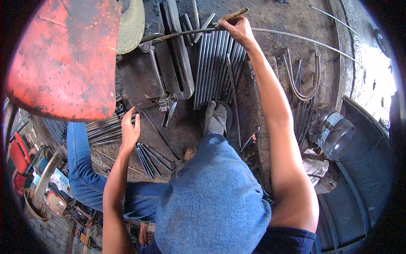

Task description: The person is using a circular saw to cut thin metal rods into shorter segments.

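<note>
My right hand (239,31) reaches far forward, fingers closed on a short brown stick (234,15). Just below that grip passes a long thin metal rod (296,34); whether the fingers also touch it I cannot tell. The rod's left end runs to a metal vise (148,46) with a threaded screw (157,72). Beside it is a pale round disc (132,29) under a worn red guard (63,63). My left hand (131,128) hovers near the vise's crank handle (170,115), fingers apart and holding nothing.
Straight metal bars (213,63) lie in a row ahead of my foot. More rods (101,131) and short pieces (153,158) lie left. Bent U-shaped rods (303,95), a clear plastic jug (334,131) and a dark metal sheet (368,178) are at right.
</note>
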Action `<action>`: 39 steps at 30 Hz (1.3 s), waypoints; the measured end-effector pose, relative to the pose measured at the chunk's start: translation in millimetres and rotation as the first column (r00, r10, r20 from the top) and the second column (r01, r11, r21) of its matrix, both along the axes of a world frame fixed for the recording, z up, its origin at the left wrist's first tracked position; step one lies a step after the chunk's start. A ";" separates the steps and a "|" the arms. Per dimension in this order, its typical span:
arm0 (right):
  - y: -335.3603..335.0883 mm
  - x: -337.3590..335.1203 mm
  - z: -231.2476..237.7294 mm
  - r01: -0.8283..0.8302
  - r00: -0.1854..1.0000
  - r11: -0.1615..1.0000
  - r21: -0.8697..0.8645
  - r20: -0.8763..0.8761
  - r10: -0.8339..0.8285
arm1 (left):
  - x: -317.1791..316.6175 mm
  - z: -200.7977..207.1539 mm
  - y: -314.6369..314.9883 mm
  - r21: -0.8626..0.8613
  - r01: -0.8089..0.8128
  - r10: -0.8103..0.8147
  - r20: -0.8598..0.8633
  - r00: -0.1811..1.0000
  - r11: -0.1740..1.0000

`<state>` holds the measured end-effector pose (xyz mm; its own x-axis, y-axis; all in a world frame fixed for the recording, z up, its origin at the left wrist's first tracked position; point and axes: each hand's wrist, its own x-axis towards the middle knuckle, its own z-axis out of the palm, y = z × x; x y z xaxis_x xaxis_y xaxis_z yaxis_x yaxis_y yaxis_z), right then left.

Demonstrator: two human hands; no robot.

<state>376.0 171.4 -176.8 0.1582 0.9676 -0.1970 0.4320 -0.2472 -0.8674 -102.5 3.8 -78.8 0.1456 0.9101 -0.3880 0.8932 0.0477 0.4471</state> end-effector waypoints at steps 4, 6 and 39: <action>0.1 -0.5 0.0 0.001 1.000 0.999 0.038 -0.019 0.000 | 0.1 0.1 -0.1 0.001 0.005 -0.005 0.018 1.000 1.000; 0.3 0.3 -0.2 -0.009 1.000 1.000 -0.001 0.029 0.009 | 0.0 0.4 0.1 -0.004 -0.002 0.002 0.013 1.000 1.000; -2.7 3.5 -4.7 -0.008 0.995 1.000 0.017 -0.101 0.010 | -1.2 -0.5 -1.6 -0.002 0.002 -0.002 0.017 1.000 1.000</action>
<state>379.5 168.7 -181.5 0.1296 0.9721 -0.1955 0.3442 -0.2290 -0.9106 -103.6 2.1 -79.3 0.1545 0.9088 -0.3876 0.8855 0.0466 0.4624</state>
